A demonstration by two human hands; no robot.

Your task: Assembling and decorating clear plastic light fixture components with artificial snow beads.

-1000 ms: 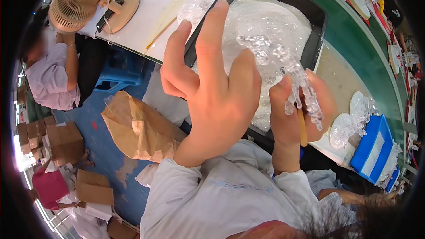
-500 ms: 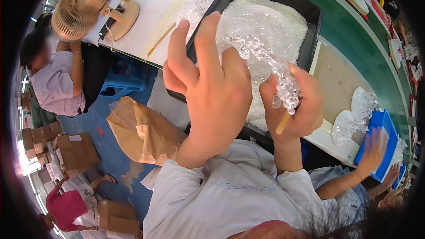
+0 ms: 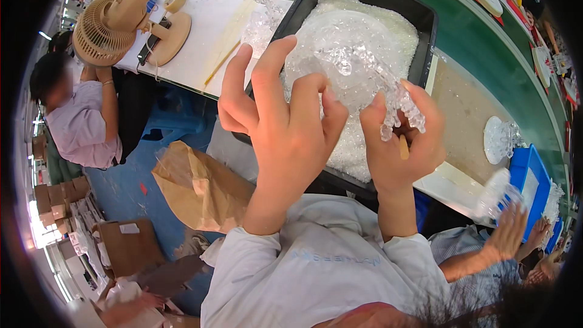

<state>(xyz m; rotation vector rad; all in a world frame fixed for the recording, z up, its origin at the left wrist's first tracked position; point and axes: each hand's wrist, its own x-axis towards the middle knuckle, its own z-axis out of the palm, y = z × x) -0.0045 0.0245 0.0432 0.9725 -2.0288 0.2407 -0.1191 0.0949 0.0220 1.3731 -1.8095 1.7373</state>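
Note:
My right hand is closed around a clear plastic ornament with knobbly, bead-like parts. A thin wooden stick pokes out of the same grip. Left of it, my left hand has its thumb and index finger pinched together, other fingers raised and spread; whatever the pinch holds is too small to make out. Both hands are above a black tray of white, glittery granules. In the tray lies a pale round disc, partly covered by the ornament.
A beige fan, a wooden stick and clear pieces are on the white table at left. A brown paper bag stands beside me. At right, a co-worker's hand moves near a blue bin. Another person sits at left.
The ornament has turned and dropped lower in my right hand. My left hand has shifted slightly down and left, its thumb and index finger now pinched. A co-worker's hand at right has moved down.

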